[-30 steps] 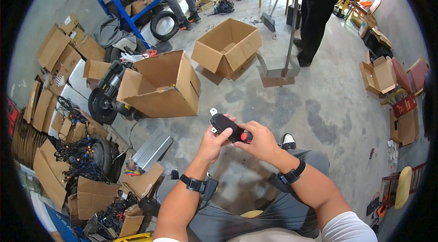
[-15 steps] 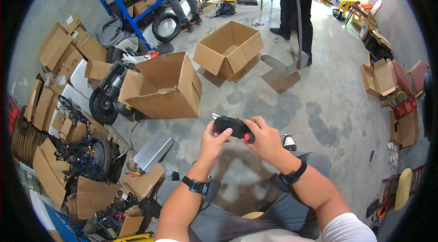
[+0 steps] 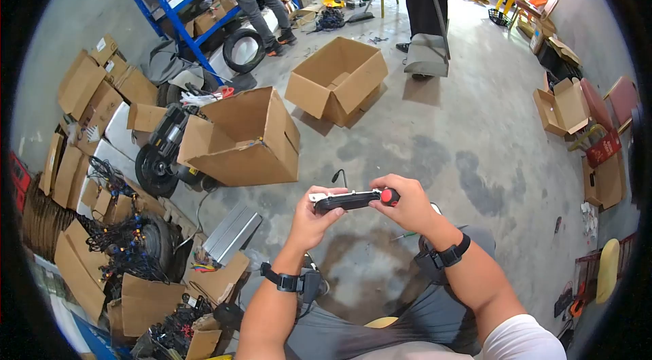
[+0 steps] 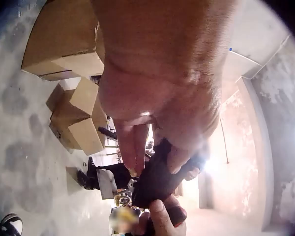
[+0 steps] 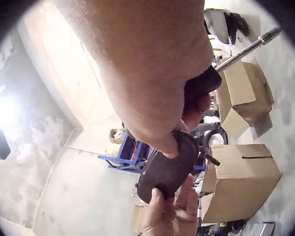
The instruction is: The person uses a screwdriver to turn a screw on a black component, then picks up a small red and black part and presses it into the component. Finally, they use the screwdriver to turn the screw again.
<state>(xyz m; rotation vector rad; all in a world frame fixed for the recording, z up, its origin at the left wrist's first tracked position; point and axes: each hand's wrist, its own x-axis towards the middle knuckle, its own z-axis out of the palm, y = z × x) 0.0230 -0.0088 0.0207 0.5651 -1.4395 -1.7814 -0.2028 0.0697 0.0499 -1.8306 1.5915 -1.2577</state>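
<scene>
Left hand (image 3: pixel 312 216) curls round the flat black plastic unit with red cap (image 3: pixel 345 202), right hand (image 3: pixel 409 206) pinches the capped end. Looks mid-handling: unit whole, nothing detached.

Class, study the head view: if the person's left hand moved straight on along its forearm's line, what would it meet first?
The black oblong device with the red knob, which the left hand grips. Past it, probably bare concrete floor, then perhaps the open cardboard box; depth is unclear.
</scene>
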